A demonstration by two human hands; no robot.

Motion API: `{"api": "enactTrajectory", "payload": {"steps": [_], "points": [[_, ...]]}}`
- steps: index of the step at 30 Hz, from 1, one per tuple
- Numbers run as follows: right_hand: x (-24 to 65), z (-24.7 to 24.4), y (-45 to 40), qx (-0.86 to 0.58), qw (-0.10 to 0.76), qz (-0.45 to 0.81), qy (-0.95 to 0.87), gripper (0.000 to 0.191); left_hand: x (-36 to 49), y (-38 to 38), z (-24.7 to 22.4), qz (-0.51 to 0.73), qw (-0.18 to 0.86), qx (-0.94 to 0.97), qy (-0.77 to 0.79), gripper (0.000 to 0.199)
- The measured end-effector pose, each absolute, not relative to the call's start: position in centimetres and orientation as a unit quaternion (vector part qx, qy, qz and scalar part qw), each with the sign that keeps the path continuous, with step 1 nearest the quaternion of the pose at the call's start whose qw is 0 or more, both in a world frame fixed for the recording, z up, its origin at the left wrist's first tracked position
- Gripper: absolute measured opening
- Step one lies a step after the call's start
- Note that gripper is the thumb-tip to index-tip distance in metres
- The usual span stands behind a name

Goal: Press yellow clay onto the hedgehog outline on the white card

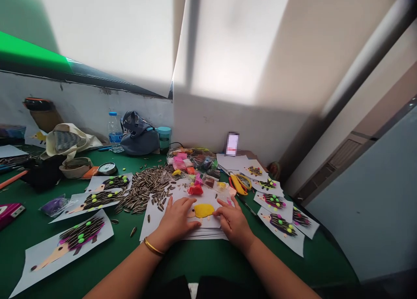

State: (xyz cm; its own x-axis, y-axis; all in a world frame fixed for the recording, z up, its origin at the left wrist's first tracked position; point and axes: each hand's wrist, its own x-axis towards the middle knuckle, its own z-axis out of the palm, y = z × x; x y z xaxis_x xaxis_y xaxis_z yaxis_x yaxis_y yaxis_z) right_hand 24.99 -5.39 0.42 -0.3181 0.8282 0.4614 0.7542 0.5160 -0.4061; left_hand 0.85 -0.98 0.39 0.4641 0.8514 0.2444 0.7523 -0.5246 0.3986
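Note:
A flat yellow clay shape (pixel 204 210) lies on a white sheet (pixel 195 233) atop a small stack of paper, with a pale pink pointed piece at its left end. My left hand (pixel 177 218) rests on the sheet to the left, fingers spread, partly covering the pink piece. On the other side, my right hand (pixel 235 224) has its fingers apart, the index fingertip at the yellow clay's right edge. Neither hand holds anything. A loose pile of striped sunflower seeds (pixel 140 190) spreads left of the paper, several seeds lying on it.
Finished-looking hedgehog pictures (pixel 81 236) lie at left, more hedgehog cards (pixel 282 225) at right. Behind the paper are clay packets (pixel 195 189) and yellow-handled scissors (pixel 239 184). A water bottle (pixel 114 134), blue bag (pixel 140 136) and propped phone (pixel 232 144) stand by the wall.

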Motion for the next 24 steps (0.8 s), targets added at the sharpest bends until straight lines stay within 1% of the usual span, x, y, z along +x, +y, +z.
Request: {"api": "enactTrajectory", "payload": {"steps": [4, 9, 13, 16, 19, 22, 24], "points": [[24.7, 0.3, -5.5, -0.484, 0.294, 0.043, -0.823, 0.03, 0.9, -0.9, 0.1, 0.21, 0.113, 0.849, 0.472, 0.07], [24.9, 0.2, -5.2, -0.498, 0.321, 0.041, -0.805, 0.028, 0.9, -1.0, 0.2, 0.213, 0.117, 0.848, 0.47, 0.071], [24.9, 0.1, -5.0, -0.509, 0.307, 0.047, -0.803, 0.027, 0.9, -1.1, 0.3, 0.21, 0.116, 0.849, 0.471, 0.071], [24.3, 0.3, -5.2, -0.489, 0.302, 0.042, -0.817, 0.031, 0.9, -1.0, 0.2, 0.211, 0.111, 0.85, 0.47, 0.072], [23.3, 0.6, -5.5, -0.446, 0.278, 0.064, -0.849, 0.034, 1.0, -0.9, -0.1, 0.215, 0.111, 0.851, 0.466, 0.071], [22.5, 0.8, -5.7, -0.437, 0.262, 0.083, -0.856, 0.033, 1.0, -0.9, -0.1, 0.212, 0.11, 0.851, 0.467, 0.07], [22.4, 0.8, -5.7, -0.441, 0.266, 0.087, -0.853, 0.033, 1.0, -1.0, 0.0, 0.205, 0.106, 0.854, 0.467, 0.064]]}}
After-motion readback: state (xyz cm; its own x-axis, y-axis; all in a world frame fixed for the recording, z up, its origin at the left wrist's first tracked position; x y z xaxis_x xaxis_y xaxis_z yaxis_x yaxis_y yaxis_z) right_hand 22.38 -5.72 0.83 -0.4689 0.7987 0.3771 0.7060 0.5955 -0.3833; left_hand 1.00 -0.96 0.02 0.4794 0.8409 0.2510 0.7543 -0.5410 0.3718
